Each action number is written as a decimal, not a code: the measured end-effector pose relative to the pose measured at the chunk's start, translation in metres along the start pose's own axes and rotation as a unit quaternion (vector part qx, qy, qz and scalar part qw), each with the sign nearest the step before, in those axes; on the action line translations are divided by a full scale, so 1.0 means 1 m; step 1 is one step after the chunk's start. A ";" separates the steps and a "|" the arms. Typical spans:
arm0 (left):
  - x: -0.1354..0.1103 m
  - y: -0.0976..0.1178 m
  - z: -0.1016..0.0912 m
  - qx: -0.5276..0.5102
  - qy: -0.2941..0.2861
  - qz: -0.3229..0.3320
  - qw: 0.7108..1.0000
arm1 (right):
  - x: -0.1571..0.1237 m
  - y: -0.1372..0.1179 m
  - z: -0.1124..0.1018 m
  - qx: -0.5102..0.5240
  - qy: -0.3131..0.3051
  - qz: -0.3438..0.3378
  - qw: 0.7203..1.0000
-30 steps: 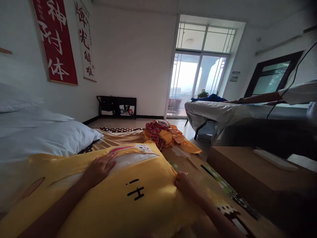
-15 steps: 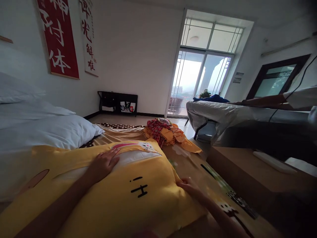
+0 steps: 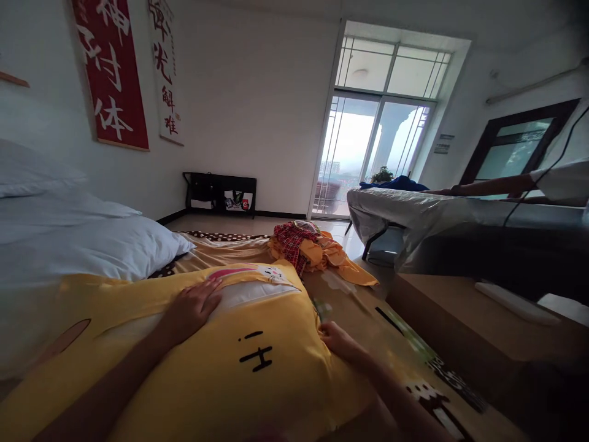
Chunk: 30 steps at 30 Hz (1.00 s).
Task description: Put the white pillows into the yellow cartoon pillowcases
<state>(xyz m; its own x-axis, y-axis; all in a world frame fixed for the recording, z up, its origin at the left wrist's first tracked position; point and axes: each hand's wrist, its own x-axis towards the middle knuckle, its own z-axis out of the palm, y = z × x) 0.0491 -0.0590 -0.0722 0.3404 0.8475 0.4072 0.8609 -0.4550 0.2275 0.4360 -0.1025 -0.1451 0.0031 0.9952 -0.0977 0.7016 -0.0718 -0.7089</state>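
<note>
A pillow in a yellow cartoon pillowcase lies on the bed in front of me, with white pillow showing at its open far end. My left hand rests flat on top of it near that opening, fingers spread. My right hand touches the pillowcase's right edge, fingers curled against the fabric; whether it pinches the cloth is unclear.
White pillows are stacked at the left. A heap of red plaid and orange clothes lies further down the bed. A wooden bench stands to the right. Beyond it another person's arm reaches over a grey-covered table.
My right hand slid back and then forward a little along the pillowcase's right edge. My left hand stayed flat on top. The view shifted slightly.
</note>
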 end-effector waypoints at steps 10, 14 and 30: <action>0.000 0.001 0.001 -0.002 -0.014 0.003 1.000 | 0.009 0.009 -0.001 -0.128 0.023 -0.022 0.991; 0.000 0.001 0.000 0.002 -0.014 -0.004 1.000 | 0.001 0.026 -0.018 -0.117 0.006 0.003 0.993; -0.002 0.000 0.002 0.012 0.010 0.009 1.000 | -0.027 -0.062 -0.024 -0.235 0.225 -0.232 0.917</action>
<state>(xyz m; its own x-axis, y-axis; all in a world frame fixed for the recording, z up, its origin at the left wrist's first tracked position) 0.0494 -0.0606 -0.0748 0.3489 0.8331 0.4292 0.8634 -0.4639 0.1986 0.4093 -0.1234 -0.0818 -0.1538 0.8458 0.5109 0.9309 0.2973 -0.2120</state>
